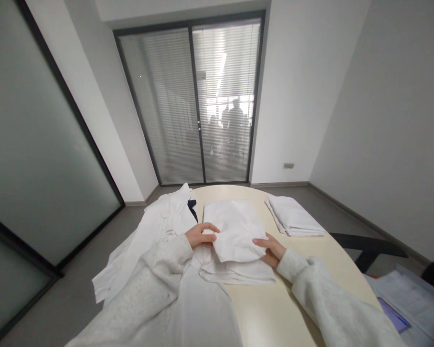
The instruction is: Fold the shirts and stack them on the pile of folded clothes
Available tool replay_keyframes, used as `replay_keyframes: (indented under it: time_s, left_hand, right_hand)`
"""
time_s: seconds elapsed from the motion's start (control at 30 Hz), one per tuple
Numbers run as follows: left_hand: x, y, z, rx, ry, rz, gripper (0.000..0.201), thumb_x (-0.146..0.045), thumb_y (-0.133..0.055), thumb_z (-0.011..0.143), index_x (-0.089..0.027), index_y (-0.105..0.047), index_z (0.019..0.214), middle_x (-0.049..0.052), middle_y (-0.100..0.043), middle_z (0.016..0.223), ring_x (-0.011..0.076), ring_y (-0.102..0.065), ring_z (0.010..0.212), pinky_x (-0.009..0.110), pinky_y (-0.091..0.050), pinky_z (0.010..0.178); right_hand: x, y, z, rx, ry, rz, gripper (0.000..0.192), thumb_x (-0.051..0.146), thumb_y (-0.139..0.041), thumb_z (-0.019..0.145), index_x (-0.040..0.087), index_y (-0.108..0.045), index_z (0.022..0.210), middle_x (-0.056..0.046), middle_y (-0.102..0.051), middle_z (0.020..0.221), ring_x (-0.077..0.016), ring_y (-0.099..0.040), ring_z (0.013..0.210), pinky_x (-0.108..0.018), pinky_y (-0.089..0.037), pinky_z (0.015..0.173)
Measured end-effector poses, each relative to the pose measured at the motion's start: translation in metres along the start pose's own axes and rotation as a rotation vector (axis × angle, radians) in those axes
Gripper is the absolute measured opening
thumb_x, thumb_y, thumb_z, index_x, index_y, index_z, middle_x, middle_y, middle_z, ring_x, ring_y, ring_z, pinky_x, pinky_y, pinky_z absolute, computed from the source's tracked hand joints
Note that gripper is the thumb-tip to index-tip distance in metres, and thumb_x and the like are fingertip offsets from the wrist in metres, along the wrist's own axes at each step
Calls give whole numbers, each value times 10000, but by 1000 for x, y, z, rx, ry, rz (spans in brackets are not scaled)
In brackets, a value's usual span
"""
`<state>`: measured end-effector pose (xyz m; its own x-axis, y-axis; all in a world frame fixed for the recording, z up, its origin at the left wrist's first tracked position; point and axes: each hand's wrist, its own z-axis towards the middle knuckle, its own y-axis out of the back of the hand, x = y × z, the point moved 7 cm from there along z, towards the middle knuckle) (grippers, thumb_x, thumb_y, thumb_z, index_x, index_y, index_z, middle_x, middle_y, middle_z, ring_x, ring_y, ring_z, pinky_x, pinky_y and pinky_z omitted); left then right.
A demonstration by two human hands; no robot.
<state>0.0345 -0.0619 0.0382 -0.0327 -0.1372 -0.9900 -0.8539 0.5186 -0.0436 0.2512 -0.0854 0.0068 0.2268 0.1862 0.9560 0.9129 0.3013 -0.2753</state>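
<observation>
Much of the near end of the table (275, 308) is buried under a loose heap of white garments (144, 250) that spills off the left edge, and something dark (193, 208) pokes out from beneath it; too little of it shows to say what it is. Both forearms, in pale fleecy sleeves, run out of the bottom of the view. Behind the slatted blinds (188, 106) at the far end, some dim figures can just be made out, nothing more.

The left hand (199, 235) lies on the left edge of the folded white cloth (235, 229), fingers stretched out nearly flat and pressing on the fabric; the thumb side is tucked against the cloth, so a pinch there may be hidden. The right hand (273, 250) sits at the cloth's lower right corner, fingers loosely curled, with the fingertips slipped under or against the fold; how firmly it grips cannot be told.

The folded cloth sits in the middle of the table between the two hands, resting on another crumpled white layer (235, 274). A second folded white stack (292, 217) lies apart to the right, near the far rim. Papers (408, 299) lie at the lower right, partly cut off.
</observation>
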Motion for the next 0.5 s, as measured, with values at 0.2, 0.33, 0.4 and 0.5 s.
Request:
replay_keyframes:
  time_s: [0.2,0.33,0.4,0.5]
  left_hand:
    - [-36,7,-9,-94,-233,275,530,-300,-786,508,-170,-559,969,8,-584,856,161,-538,766,255,-393,712]
    - [-51,7,-13,-122,-330,387,443,-284,-751,530,-159,-578,918,21,-578,860,166,-529,768,254,-384,720]
    - [-46,3,-11,-52,-324,422,362,-286,-747,533,-147,-592,830,28,-588,835,169,-533,773,252,-384,727]
    - [-23,-2,-8,146,-222,509,344,-305,-760,520,-151,-625,797,22,-605,811,158,-535,760,230,-386,706]
  right_hand:
    - [20,4,-3,-39,176,-56,613,305,-764,531,174,-529,1082,-116,-631,1086,-286,-584,999,-436,-447,880]
    - [36,21,-3,-201,313,-302,566,347,-788,502,184,-587,1005,-100,-643,1058,-293,-555,1029,-431,-417,921]
    - [35,21,-4,-165,279,-399,511,361,-790,492,181,-619,939,-93,-660,1003,-297,-561,1008,-424,-430,900]
    - [20,11,-11,54,115,-440,460,351,-794,470,153,-649,859,-73,-681,880,-279,-604,894,-403,-467,830]
